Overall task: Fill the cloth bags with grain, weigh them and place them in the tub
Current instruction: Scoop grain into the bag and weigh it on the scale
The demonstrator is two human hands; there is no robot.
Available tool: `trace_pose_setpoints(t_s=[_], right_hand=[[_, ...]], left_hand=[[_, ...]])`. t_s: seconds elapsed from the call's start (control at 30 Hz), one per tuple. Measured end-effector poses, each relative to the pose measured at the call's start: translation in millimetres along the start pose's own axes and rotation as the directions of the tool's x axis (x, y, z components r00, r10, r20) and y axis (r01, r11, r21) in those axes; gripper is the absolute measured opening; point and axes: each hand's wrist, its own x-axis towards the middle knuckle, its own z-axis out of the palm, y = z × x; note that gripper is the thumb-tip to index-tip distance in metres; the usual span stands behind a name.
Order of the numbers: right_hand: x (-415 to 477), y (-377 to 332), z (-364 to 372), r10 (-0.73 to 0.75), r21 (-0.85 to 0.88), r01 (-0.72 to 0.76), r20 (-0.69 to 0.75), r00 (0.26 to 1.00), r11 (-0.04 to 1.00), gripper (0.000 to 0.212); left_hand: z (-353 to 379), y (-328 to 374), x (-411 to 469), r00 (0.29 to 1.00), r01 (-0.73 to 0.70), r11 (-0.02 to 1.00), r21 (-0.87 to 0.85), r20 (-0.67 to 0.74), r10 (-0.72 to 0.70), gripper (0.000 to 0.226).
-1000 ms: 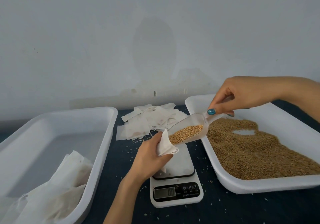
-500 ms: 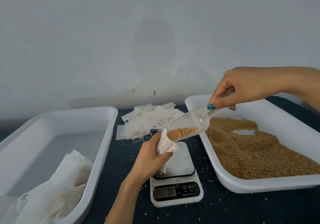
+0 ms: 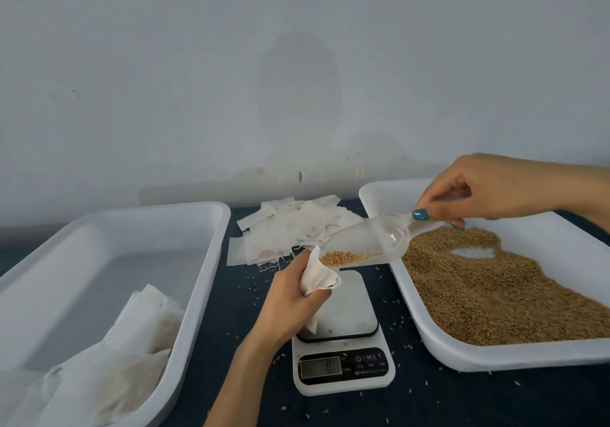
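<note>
My left hand [image 3: 290, 304] grips a small white cloth bag [image 3: 317, 276] with its mouth held up, just above the white kitchen scale [image 3: 343, 350]. My right hand [image 3: 488, 189] pinches the handle of a clear plastic scoop [image 3: 366, 242], tilted down to the left with its lip at the bag's mouth. A little brown grain lies at the scoop's low end. The white tub on the right [image 3: 389, 195] holds a bed of grain [image 3: 495, 288]. The white tub on the left [image 3: 204, 228] holds filled bags [image 3: 132, 344] in its near corner.
A loose pile of empty cloth bags [image 3: 290, 232] lies on the dark tabletop behind the scale, between the two tubs. Stray grains are scattered over the table round the scale. A grey wall stands close behind.
My right hand has lifted the scoop's handle and tipped it more steeply. Most of the grain has slid out of the scoop into the bag. My left hand has kept the bag in place.
</note>
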Motion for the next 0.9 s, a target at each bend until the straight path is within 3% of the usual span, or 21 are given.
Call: trace_pose_setpoints(t_s=[0.23,0.33,0.37,0.43,0.57,0.7,0.8,0.9], right_hand=[[-25,48,65,0.219,0.308,-0.196,-0.042,0.975,0.931,0.062],[-37,69,89,0.348,0.457,-0.257,-0.127,0.929,0.852,0.064],[-40,77,94,0.396,0.523,-0.268,-0.148,0.906,0.809,0.063],[-44,94,101,0.474,0.580,-0.299,-0.174,0.863,0.758,0.060],[-43,125,123,0.559,0.287,-0.500,-0.183,0.809,0.817,0.029],[-42,129,131,0.611,-0.062,-0.611,-0.023,0.791,0.789,0.026],[-35,100,122,0.505,-0.272,-0.531,-0.163,0.847,0.803,0.037],[-20,38,118,0.243,-0.176,-0.320,-0.355,0.902,0.931,0.053]], left_hand=[[-3,10,-1,0.999,-0.008,0.981,-0.196,-0.042,0.000,0.024],[-8,14,-3,0.988,0.067,0.941,-0.331,-0.107,-0.108,0.031],[-10,14,-2,0.987,0.068,0.920,-0.385,-0.108,-0.118,0.043],[-15,16,-1,0.991,0.008,0.859,-0.512,-0.110,-0.074,0.042],[-26,20,1,0.991,-0.074,0.696,-0.714,-0.132,-0.030,0.018],[-31,24,5,0.989,-0.054,0.711,-0.701,-0.133,-0.057,0.014],[-32,27,7,0.987,0.034,0.828,-0.560,-0.111,-0.115,0.020],[-27,39,3,0.985,0.150,0.880,-0.450,-0.012,-0.174,0.037]])
